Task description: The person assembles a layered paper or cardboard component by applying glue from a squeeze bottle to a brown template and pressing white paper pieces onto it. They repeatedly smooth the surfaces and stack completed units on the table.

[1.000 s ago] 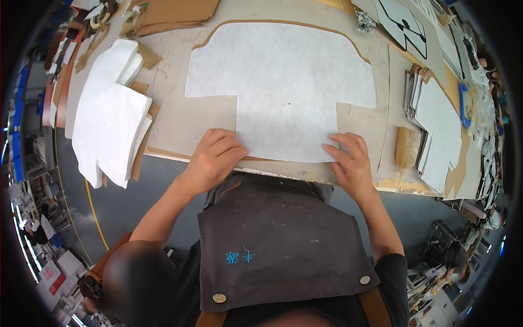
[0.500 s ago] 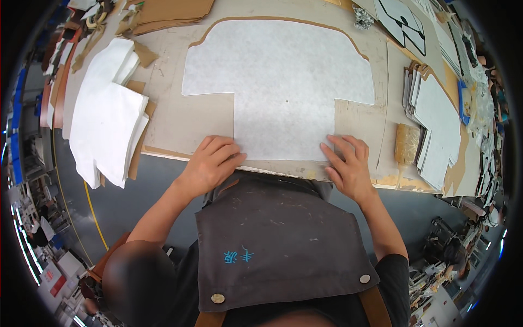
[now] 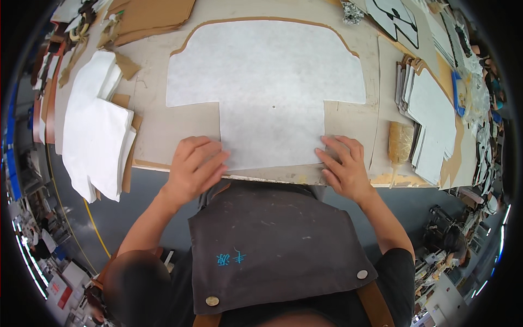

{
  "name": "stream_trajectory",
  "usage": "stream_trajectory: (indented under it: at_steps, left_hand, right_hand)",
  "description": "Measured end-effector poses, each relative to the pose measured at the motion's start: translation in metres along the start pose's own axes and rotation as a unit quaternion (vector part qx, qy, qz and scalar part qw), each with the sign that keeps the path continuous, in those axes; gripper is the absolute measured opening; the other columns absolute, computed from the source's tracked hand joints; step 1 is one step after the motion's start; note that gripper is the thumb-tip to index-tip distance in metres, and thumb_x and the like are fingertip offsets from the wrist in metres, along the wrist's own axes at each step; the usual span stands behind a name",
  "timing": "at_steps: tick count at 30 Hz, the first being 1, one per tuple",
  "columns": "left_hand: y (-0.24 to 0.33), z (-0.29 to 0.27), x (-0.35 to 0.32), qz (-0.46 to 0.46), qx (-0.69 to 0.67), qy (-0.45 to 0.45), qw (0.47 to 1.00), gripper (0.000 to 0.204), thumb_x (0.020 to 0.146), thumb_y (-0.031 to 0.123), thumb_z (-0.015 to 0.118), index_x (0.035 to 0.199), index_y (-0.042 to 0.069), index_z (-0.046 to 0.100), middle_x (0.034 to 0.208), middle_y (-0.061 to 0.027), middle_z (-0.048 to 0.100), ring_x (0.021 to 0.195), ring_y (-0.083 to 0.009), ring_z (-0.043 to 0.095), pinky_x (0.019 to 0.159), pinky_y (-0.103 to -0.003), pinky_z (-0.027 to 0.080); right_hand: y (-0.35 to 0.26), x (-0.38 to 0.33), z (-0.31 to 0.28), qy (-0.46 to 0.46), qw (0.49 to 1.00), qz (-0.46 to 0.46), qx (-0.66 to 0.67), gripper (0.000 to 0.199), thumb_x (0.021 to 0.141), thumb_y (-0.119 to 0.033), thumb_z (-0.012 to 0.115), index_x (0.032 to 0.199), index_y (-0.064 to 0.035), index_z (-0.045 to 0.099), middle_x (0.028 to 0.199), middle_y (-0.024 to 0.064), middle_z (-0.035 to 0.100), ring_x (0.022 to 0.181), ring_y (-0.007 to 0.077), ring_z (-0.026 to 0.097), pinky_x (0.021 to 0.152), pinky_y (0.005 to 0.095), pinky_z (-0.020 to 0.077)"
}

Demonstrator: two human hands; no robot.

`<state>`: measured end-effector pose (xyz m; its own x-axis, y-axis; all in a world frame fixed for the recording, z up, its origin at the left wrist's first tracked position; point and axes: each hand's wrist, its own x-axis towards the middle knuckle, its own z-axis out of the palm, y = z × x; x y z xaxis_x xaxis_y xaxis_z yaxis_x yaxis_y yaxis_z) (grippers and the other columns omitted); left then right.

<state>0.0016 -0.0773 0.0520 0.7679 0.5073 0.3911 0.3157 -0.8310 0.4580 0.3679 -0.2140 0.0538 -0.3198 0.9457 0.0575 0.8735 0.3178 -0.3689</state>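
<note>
Cardboard covered the workbench [image 3: 163, 125]. Nearest its edge, the left hand [image 3: 193, 166] and right hand [image 3: 340, 166] lay open, fingers spread, pressing the lower corners of a white fabric piece [image 3: 267, 82]. Beyond, stacked white pieces [image 3: 98, 136] sat left.

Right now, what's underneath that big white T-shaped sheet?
A brown cardboard piece lies under the white sheet, its edge showing all around. Both hands press the lower corners. The covered middle is hidden.

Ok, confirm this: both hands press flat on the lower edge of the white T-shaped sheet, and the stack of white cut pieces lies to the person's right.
Not quite. The head view shows the left hand and right hand flat on the white T-shaped sheet, but the stack of white cut pieces lies to the person's left.
</note>
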Motion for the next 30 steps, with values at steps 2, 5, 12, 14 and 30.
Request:
stream_trajectory:
  at_steps: [2, 5, 12, 14, 30]
  left_hand:
    - [0.004, 0.004, 0.002, 0.010, -0.001, -0.035, 0.999, 0.042, 0.067, 0.004, 0.080, 0.107, 0.006, 0.071, 0.114, -0.0101, 0.063, 0.104, -0.0331, 0.058, 0.087, -0.045, 0.048]
    - [0.003, 0.005, -0.006, 0.002, 0.005, -0.060, 0.998, 0.042, 0.067, 0.005, 0.081, 0.109, 0.008, 0.071, 0.116, -0.0094, 0.062, 0.105, -0.0317, 0.058, 0.088, -0.046, 0.047]
    - [0.000, 0.000, -0.023, 0.002, 0.048, -0.113, 0.992, 0.041, 0.072, 0.013, 0.080, 0.113, 0.014, 0.073, 0.126, -0.0065, 0.062, 0.114, -0.0307, 0.055, 0.092, -0.048, 0.044]
    - [-0.002, -0.001, -0.025, 0.002, 0.061, -0.113, 0.992, 0.039, 0.075, 0.015, 0.079, 0.114, 0.015, 0.073, 0.132, -0.0032, 0.061, 0.117, -0.0296, 0.054, 0.095, -0.047, 0.043]
    - [-0.007, 0.000, -0.032, 0.011, 0.064, -0.118, 0.991, 0.044, 0.072, 0.014, 0.078, 0.116, 0.017, 0.073, 0.138, 0.0010, 0.063, 0.124, -0.0340, 0.053, 0.095, -0.048, 0.041]
  right_hand:
    - [-0.001, -0.001, 0.002, 0.002, 1.000, 0.006, 0.009, 0.044, 0.082, -0.017, 0.071, 0.125, -0.0122, 0.068, 0.144, 0.0093, 0.053, 0.130, 0.0355, 0.043, 0.106, 0.0512, 0.0360]
    - [-0.004, 0.000, 0.003, 0.016, 1.000, 0.014, 0.009, 0.044, 0.081, -0.017, 0.071, 0.125, -0.0116, 0.068, 0.145, 0.0102, 0.052, 0.130, 0.0357, 0.042, 0.106, 0.0508, 0.0353]
    - [-0.007, -0.001, 0.005, 0.010, 1.000, 0.017, 0.011, 0.045, 0.081, -0.017, 0.071, 0.125, -0.0112, 0.069, 0.145, 0.0123, 0.051, 0.130, 0.0362, 0.042, 0.107, 0.0500, 0.0343]
    - [-0.008, -0.001, 0.004, 0.009, 1.000, 0.018, 0.008, 0.045, 0.080, -0.018, 0.071, 0.125, -0.0115, 0.069, 0.145, 0.0124, 0.052, 0.130, 0.0360, 0.042, 0.107, 0.0500, 0.0344]
    - [0.009, -0.033, -0.007, -0.068, 0.995, 0.051, -0.057, 0.051, 0.087, -0.026, 0.068, 0.137, -0.0212, 0.062, 0.158, 0.0104, 0.038, 0.141, 0.0361, 0.032, 0.113, 0.0526, 0.0247]
